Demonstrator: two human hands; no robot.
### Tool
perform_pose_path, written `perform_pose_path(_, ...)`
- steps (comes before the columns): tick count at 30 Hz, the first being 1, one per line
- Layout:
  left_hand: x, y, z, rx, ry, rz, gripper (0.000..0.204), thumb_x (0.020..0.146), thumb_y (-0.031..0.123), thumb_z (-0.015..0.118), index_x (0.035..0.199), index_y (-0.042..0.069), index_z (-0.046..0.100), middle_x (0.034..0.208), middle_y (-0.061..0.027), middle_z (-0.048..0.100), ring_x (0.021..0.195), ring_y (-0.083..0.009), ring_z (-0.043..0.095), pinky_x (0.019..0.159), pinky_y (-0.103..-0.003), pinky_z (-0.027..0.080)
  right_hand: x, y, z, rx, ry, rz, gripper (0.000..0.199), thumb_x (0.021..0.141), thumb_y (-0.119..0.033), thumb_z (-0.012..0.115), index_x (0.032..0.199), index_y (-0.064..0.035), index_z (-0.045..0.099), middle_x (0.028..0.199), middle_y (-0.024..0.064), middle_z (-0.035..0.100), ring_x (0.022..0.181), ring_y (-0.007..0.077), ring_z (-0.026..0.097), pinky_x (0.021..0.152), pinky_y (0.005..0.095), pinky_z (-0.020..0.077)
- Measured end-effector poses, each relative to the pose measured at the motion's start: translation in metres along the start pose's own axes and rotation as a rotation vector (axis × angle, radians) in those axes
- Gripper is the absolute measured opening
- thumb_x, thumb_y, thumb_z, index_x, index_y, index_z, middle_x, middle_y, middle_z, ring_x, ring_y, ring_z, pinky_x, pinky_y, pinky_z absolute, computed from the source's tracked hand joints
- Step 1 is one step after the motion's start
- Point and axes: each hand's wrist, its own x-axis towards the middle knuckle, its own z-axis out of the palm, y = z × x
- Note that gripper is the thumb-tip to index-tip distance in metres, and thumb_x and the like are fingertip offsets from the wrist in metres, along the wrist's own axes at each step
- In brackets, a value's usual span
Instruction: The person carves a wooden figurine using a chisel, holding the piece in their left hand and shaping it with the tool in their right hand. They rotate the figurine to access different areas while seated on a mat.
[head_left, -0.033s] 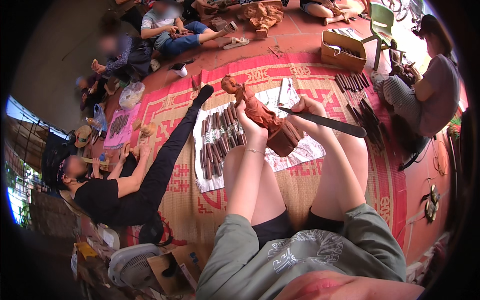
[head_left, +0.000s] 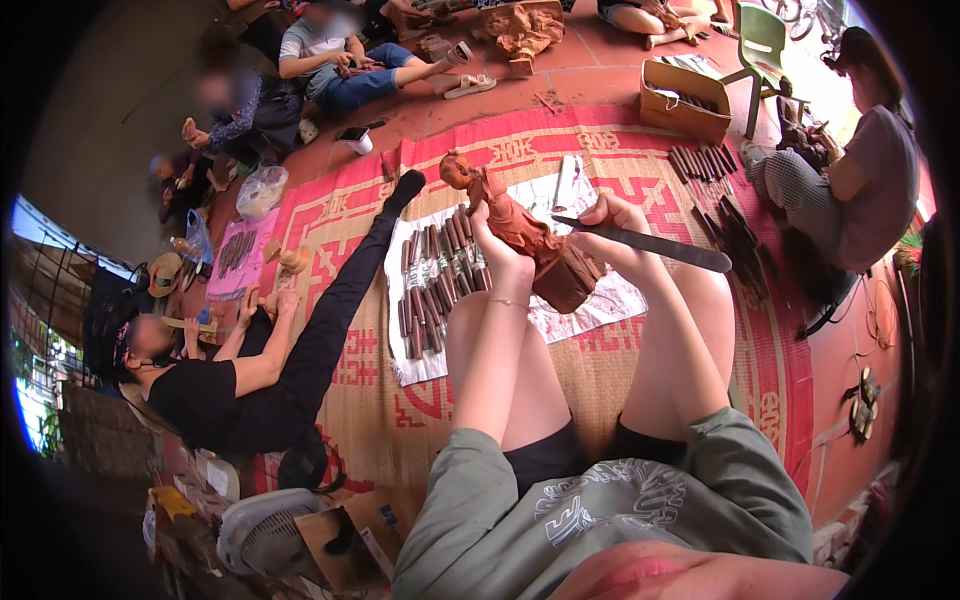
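1. The carved wooden figure (head_left: 520, 230), reddish brown, is near the centre of the frame, tilted with its head toward the upper left and its block-like base toward the lower right.
2. The left hand (head_left: 503, 252) is partly closed around the figure, gripping it from the near side with the thumb raised along it.
3. The right hand (head_left: 612, 228) is curled closed on a long dark flat tool (head_left: 675, 248), whose narrow end points left toward the figure; whether the two touch, I cannot tell.
4. Just left of centre, behind the figure, rows of dark-handled tools (head_left: 430, 300) lie on a white cloth (head_left: 408, 370).
5. Beneath these spreads a red and straw-coloured mat (head_left: 600, 375).
6. At the right of the frame, more tools (head_left: 703, 162) lie beside a seated person (head_left: 875, 190).
7. In the upper right stand a wooden box (head_left: 680, 114) and a green chair (head_left: 762, 42).
8. At the left, a person in black (head_left: 210, 375) handles a pale wooden piece (head_left: 293, 259).
9. A pale fan (head_left: 262, 528) sits at the lower left.
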Motion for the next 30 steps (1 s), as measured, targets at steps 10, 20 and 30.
perform_pose_path(10, 0.015, -0.009, -0.019, 0.018, 0.005, 0.001, 0.048, 0.081, 0.044, 0.051, 0.115, 0.01, 0.05, 0.109, -0.0038, 0.053, 0.102, -0.0201, 0.051, 0.091, -0.037, 0.039, 0.003, 0.011, -0.001, 0.111, -0.004, 0.035, 0.02, 0.074, -0.001, 0.065, 0.067, -0.0045, 0.046, 0.064, 0.0004, 0.055, 0.058, 0.0021, 0.05, 0.05, 0.0165, 0.0384)
perform_pose_path(20, 0.009, -0.015, -0.007, 0.045, -0.014, 0.07, 0.039, 0.084, 0.043, 0.038, 0.097, 0.008, 0.05, 0.084, -0.0079, 0.054, 0.079, -0.0226, 0.055, 0.071, -0.038, 0.046, 0.018, 0.039, 0.005, -0.309, 0.097, -0.174, 0.017, 0.067, -0.008, 0.066, 0.061, -0.0004, 0.052, 0.054, 0.0022, 0.055, 0.052, 0.0044, 0.049, 0.047, 0.0223, 0.0388)
perform_pose_path(30, -0.001, -0.01, 0.001, -0.02, -0.089, -0.045, 0.039, 0.082, 0.042, 0.039, 0.086, 0.005, 0.049, 0.069, -0.01, 0.054, 0.065, -0.0236, 0.055, 0.064, -0.036, 0.046, 0.026, 0.042, 0.019, -0.332, 0.053, -0.097, 0.017, 0.069, -0.005, 0.069, 0.064, -0.0002, 0.054, 0.058, 0.0021, 0.055, 0.056, 0.0062, 0.05, 0.051, 0.0228, 0.0401)
